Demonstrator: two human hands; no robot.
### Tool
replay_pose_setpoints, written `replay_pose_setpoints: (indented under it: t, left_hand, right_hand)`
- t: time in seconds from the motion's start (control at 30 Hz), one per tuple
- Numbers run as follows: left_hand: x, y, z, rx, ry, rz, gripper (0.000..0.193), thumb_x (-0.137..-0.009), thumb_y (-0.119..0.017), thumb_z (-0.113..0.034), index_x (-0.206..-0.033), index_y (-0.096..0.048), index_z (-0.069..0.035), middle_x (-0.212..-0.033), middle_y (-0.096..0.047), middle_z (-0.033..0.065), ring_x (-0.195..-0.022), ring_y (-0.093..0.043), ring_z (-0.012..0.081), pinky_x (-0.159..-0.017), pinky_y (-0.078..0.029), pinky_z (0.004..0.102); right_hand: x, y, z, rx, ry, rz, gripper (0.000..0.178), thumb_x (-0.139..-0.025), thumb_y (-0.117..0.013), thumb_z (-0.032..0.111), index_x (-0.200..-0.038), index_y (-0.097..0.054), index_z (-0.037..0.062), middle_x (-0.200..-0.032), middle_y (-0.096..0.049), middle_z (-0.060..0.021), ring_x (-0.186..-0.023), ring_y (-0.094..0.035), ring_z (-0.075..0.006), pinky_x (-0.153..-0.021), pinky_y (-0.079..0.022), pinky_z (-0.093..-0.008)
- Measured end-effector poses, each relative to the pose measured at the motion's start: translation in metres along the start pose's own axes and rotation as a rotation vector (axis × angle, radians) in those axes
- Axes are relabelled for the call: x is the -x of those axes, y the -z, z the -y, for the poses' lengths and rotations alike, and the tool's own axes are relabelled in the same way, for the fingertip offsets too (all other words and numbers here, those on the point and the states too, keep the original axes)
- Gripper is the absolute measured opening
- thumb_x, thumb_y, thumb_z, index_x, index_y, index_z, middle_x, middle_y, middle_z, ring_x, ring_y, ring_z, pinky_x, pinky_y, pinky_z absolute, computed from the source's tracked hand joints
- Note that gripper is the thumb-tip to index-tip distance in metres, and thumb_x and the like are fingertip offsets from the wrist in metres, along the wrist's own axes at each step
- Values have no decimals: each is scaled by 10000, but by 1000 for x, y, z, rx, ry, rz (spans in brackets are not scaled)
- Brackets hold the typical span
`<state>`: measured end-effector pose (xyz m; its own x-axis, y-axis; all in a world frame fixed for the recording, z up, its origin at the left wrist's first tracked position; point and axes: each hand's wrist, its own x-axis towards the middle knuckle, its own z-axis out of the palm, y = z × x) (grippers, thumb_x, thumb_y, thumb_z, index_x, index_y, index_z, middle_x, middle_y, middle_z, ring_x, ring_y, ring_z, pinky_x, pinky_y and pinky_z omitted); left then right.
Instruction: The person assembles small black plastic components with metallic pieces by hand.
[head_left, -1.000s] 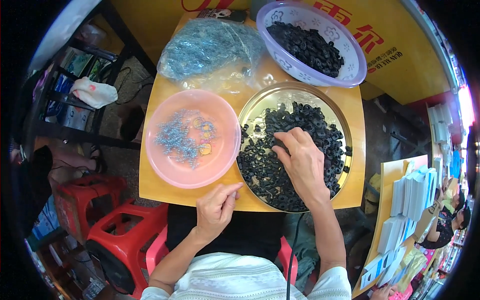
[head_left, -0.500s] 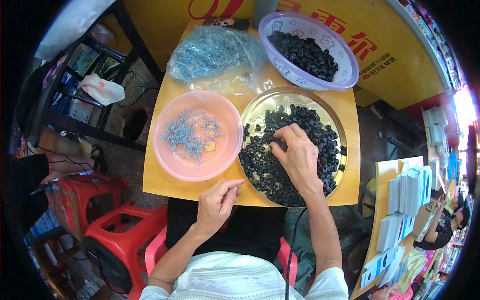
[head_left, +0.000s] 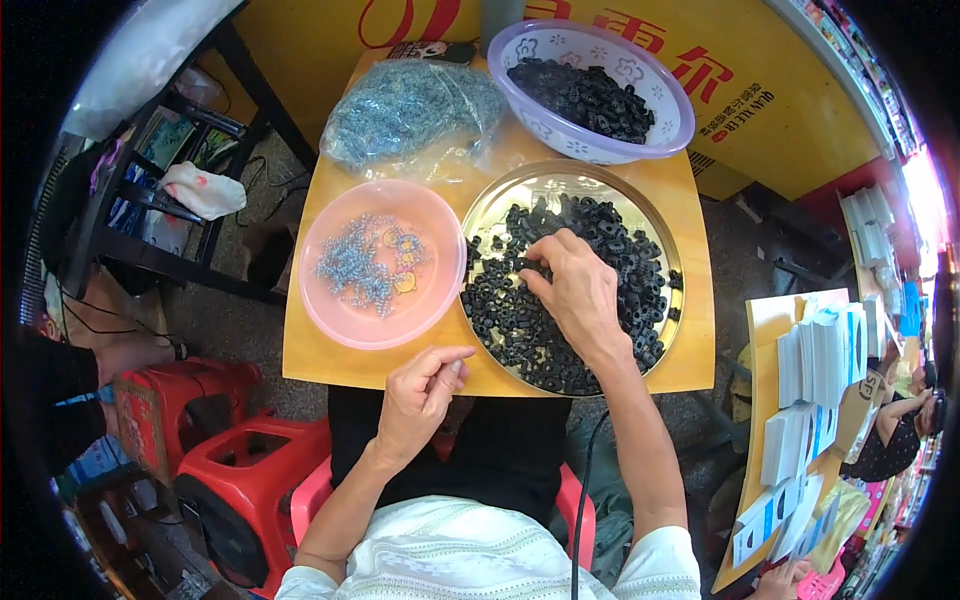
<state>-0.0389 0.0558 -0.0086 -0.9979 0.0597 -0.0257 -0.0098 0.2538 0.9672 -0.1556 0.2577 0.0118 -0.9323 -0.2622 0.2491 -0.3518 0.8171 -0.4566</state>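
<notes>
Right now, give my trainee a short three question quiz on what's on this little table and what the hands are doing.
1. True or false: the right hand rests in the metal tray of black parts.
2. Which dish holds the small silvery pieces? A: purple bowl; B: pink bowl; C: metal tray.
3. Fill in: the left hand sits at the table's ____ edge, fingertips pinched together.

Key:
1. True.
2. B.
3. Near; what the fingertips pinch, if anything, is too small to tell.
</notes>
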Motion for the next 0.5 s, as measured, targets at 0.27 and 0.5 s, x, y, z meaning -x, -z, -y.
replay_pose_setpoints:
  t: [0.27,0.5]
  left_hand:
    - [1,9,-27,239,-44,-66,212,-967,-542,-31,-1158,-631,-7,-890,-657,52,-756,-632,91,-671,-513,220]
    - [1,14,-37,507,18,-107,306,-945,-589,-40,-1247,-551,-2,-959,-649,81,-794,-644,117,-693,-535,225]
  right_hand:
    - [18,21,35,-525,-78,80,228,-769,-772,142,-963,-707,40,-774,-619,-28,-555,-456,-101,-518,-397,-259]
    - [22,25,58,-874,-61,318,197,-833,-729,113,-987,-704,-7,-779,-598,-33,-622,-484,-77,-567,-411,-245]
